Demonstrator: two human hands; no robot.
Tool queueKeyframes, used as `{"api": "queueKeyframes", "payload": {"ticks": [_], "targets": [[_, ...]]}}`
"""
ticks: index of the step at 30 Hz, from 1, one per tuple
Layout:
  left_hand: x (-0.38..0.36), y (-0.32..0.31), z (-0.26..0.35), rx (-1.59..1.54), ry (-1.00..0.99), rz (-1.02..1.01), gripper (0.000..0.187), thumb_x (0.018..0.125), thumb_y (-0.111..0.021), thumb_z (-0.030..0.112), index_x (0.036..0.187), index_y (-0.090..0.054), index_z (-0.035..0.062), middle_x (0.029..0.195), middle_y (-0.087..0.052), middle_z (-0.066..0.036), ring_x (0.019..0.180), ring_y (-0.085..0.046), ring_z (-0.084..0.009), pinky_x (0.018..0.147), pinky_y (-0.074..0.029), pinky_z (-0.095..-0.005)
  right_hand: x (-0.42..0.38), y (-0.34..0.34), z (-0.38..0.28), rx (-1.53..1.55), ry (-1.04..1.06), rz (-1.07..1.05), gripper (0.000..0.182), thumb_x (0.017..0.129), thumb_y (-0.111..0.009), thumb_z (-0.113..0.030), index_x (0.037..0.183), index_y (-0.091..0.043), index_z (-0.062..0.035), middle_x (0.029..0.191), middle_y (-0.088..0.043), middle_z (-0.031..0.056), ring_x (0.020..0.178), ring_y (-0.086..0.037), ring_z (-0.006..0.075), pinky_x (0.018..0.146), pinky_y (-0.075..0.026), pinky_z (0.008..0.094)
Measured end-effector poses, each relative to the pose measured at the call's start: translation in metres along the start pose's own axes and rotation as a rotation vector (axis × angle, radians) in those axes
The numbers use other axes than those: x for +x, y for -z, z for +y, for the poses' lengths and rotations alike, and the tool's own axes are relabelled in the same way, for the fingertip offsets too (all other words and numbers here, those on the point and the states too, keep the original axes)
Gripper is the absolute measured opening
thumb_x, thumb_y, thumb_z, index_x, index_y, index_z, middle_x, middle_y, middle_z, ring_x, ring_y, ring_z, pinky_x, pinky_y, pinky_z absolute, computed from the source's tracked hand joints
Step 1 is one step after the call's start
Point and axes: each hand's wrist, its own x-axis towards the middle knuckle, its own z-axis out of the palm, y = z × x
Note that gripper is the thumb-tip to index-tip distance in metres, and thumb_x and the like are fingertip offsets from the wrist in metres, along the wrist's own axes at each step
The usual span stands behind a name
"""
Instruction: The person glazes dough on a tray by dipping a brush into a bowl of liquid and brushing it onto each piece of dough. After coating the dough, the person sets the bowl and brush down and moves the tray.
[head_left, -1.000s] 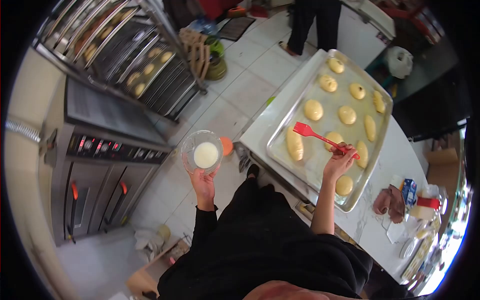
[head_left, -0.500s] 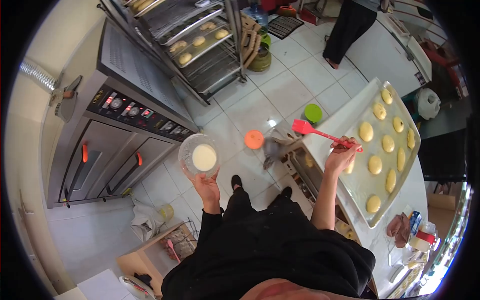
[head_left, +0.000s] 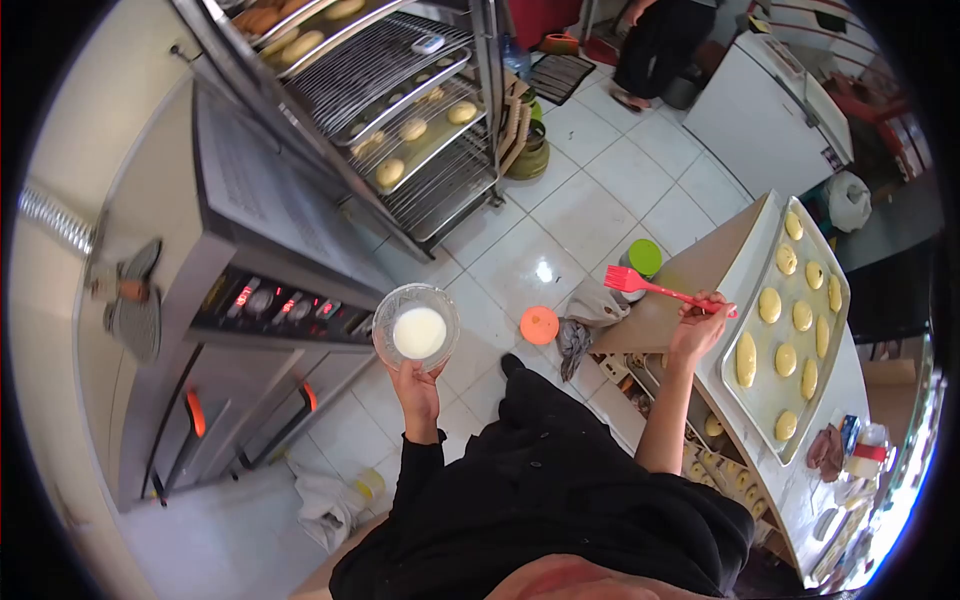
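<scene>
Red brush (head_left: 628, 280) is up in the air beside the table (head_left: 851, 402), its handle pinched near the end by the fingers of the person's right hand (head_left: 703, 325), bristles apart from the dough pieces (head_left: 770, 305). Those lie spaced out on a metal tray (head_left: 765, 403). The left hand (head_left: 416, 388) grips a clear bowl (head_left: 383, 318) of white liquid (head_left: 419, 332) from its near side, fingers partly hidden, in front of the oven (head_left: 290, 210). Another person (head_left: 655, 50) stands near a white chest (head_left: 745, 115).

A bakery kitchen, shown by the deck oven (head_left: 270, 390), the tiered tray rack (head_left: 400, 110) and the tray (head_left: 765, 400) of shaped dough.
</scene>
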Motion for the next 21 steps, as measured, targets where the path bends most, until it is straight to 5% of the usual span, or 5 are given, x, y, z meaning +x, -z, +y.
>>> {"api": "queueKeyframes", "payload": {"ticks": [9, 18, 21], "targets": [[0.156, -0.103, -0.023, 0.094, 0.081, -0.209, 0.075, 0.068, -0.041, 0.004, 0.136, -0.015, 0.0221, 0.128, -0.036, -0.012, 0.107, -0.049, -0.03, 0.079, -0.05, -0.0437, 0.081, -0.026, 0.063, 0.038, -0.017, 0.361, 0.04, 0.091, -0.031, -0.044, 0.082, -0.044, -0.0073, 0.069, -0.051, 0.0089, 0.051, -0.048, 0.016, 0.047, -0.04, 0.0251], [0.293, -0.254, -0.049, 0.163, 0.205, -0.445, 0.076, 0.069, -0.04, 0.004, 0.137, -0.012, 0.0224, 0.129, -0.034, -0.014, 0.104, -0.05, -0.0302, 0.075, -0.053, -0.0412, 0.173, -0.113, 0.084, 0.17, 0.052, 0.299, 0.04, 0.092, -0.03, -0.043, 0.08, -0.043, -0.0068, 0.066, -0.051, 0.009, 0.048, -0.048, 0.0167, 0.043, -0.041, 0.027], [0.322, -0.315, -0.071, 0.181, 0.256, -0.539, 0.074, 0.072, -0.041, 0.005, 0.137, -0.012, 0.0258, 0.13, -0.035, -0.012, 0.106, -0.05, -0.0281, 0.083, -0.049, -0.0427, 0.202, -0.12, 0.099, 0.187, 0.054, 0.327, 0.04, 0.092, -0.029, -0.043, 0.081, -0.042, -0.0069, 0.067, -0.052, 0.01, 0.047, -0.049, 0.0173, 0.042, -0.041, 0.0271]]}}
